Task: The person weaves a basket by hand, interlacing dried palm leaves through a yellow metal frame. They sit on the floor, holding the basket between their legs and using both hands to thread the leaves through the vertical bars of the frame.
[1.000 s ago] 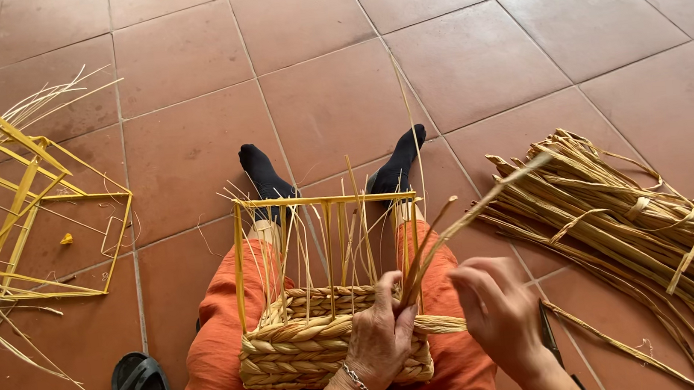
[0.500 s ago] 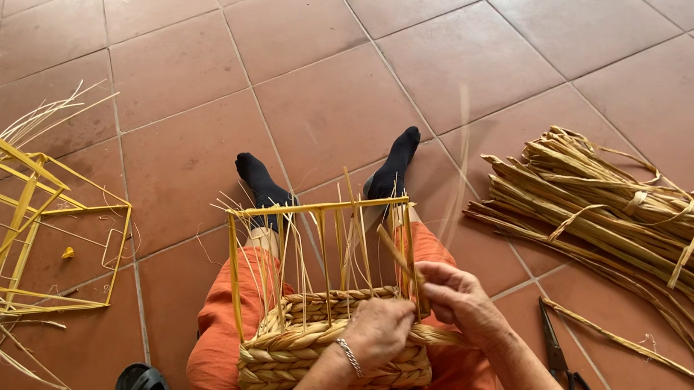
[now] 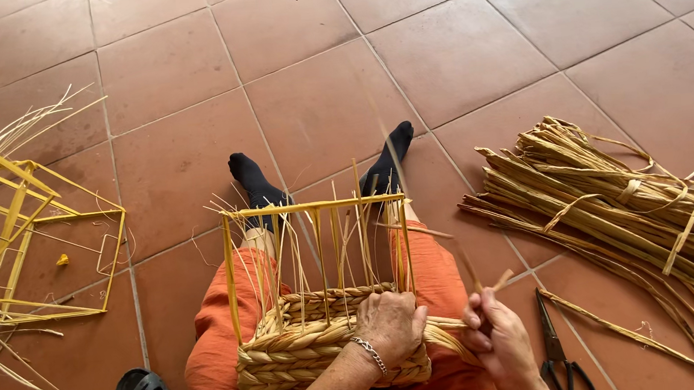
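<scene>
Both hands low and close together, left hand [image 3: 391, 326] curled palm-down, right hand [image 3: 500, 340] fingers pinched
</scene>
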